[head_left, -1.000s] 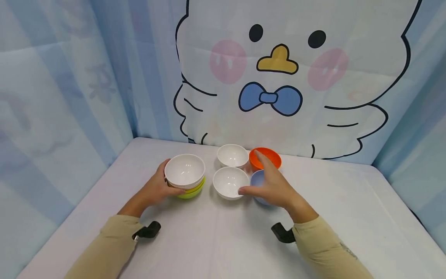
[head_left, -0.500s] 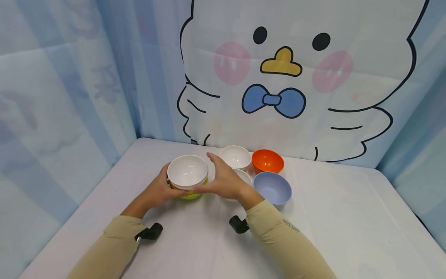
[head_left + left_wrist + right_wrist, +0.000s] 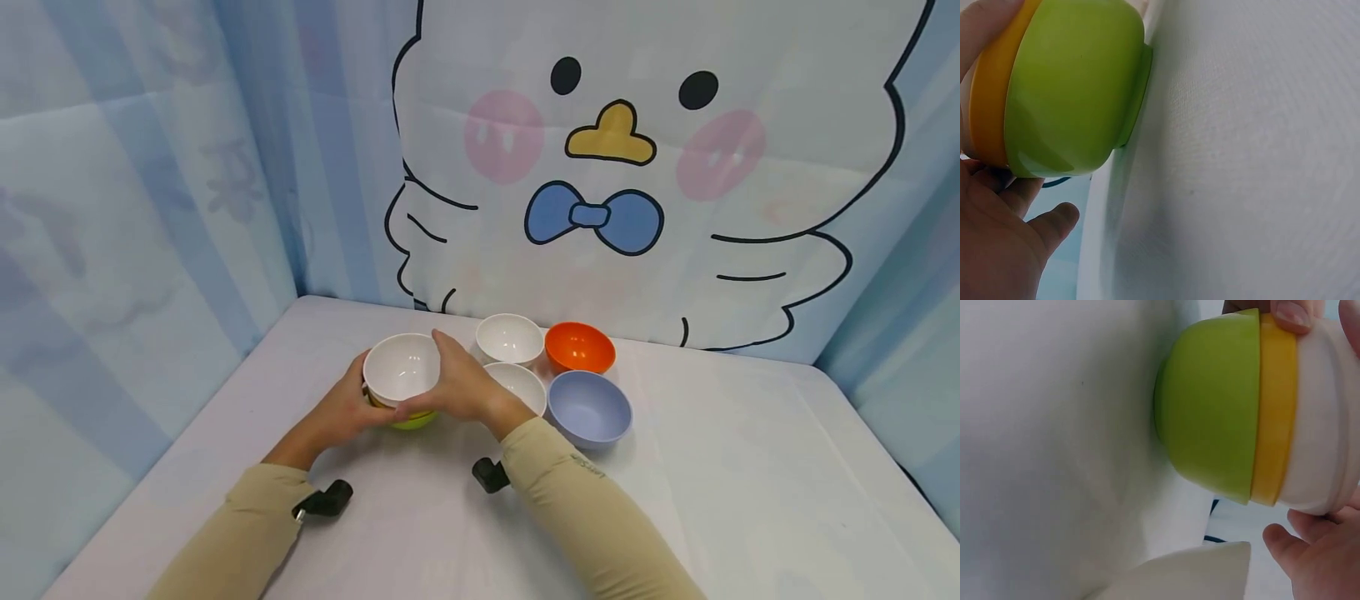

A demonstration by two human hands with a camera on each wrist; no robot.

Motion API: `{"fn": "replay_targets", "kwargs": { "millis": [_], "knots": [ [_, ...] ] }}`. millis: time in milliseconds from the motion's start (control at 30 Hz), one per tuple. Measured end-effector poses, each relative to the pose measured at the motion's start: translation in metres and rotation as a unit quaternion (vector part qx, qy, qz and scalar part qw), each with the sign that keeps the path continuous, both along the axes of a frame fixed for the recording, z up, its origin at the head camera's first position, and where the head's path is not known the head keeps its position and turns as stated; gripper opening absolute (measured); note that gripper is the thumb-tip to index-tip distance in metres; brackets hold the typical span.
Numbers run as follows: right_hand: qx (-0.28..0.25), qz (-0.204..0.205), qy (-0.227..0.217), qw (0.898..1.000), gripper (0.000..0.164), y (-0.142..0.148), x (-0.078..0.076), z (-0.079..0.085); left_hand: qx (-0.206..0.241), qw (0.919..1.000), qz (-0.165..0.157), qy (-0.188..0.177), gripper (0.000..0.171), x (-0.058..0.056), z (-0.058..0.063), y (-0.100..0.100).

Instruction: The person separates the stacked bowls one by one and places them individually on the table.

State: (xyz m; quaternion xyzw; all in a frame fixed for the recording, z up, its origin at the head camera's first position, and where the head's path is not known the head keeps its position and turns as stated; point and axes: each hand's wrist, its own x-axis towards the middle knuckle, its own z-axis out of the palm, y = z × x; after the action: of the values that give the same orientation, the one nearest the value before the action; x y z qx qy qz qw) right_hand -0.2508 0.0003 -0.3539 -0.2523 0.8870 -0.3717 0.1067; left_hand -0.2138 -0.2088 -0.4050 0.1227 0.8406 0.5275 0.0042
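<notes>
A stack of bowls stands left of centre on the table: a green bowl (image 3: 1216,400) at the bottom, a yellow bowl (image 3: 1275,412) nested in it, and a white bowl (image 3: 396,367) on top. My left hand (image 3: 343,412) grips the stack from the left, its thumb across the front near the yellow rim. From the right, my right hand (image 3: 467,385) holds the white top bowl, with the thumb in front and fingers curved round the far side. Both thumbs come close together at the front. The right hand hides the white bowl's right edge in the head view.
Right of the stack, a white bowl (image 3: 510,337) and an orange bowl (image 3: 580,348) stand at the back. In front of them are another white bowl (image 3: 525,385), partly behind the right hand, and a blue bowl (image 3: 589,408). A printed curtain (image 3: 337,167) hangs behind the table.
My right hand has moved left from over the blue and white bowls to the stack and now holds its top bowl. The left hand keeps its grip on the stack.
</notes>
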Motion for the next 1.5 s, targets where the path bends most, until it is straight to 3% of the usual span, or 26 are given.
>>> {"fn": "replay_targets", "kwargs": {
  "millis": [267,600,767,1033,1300,1500],
  "knots": [
    [-0.008,-0.006,0.023,1.0,0.116,-0.001,-0.001,-0.003,-0.006,1.0,0.001,-0.001,0.109,-0.001,0.004,0.002],
    [-0.038,-0.019,0.015,0.999,0.111,0.002,0.001,-0.006,0.004,1.0,0.003,-0.003,0.11,0.0,-0.002,0.002],
    [-0.057,-0.026,0.024,0.998,0.109,0.005,0.003,-0.003,0.005,1.0,-0.002,0.001,0.108,0.0,-0.002,0.002],
    [-0.102,-0.031,0.017,0.994,0.109,0.013,0.003,0.007,0.004,0.9997,0.002,-0.023,0.109,0.002,0.002,0.002],
    [-0.08,-0.047,0.028,0.995,0.107,0.033,0.01,0.023,0.012,0.9998,-0.008,-0.012,0.103,0.003,0.004,0.001],
    [-0.054,-0.067,0.051,0.995,0.107,0.055,0.021,0.026,0.005,0.9999,-0.007,-0.013,0.105,0.003,0.006,0.001]
  ]
}}
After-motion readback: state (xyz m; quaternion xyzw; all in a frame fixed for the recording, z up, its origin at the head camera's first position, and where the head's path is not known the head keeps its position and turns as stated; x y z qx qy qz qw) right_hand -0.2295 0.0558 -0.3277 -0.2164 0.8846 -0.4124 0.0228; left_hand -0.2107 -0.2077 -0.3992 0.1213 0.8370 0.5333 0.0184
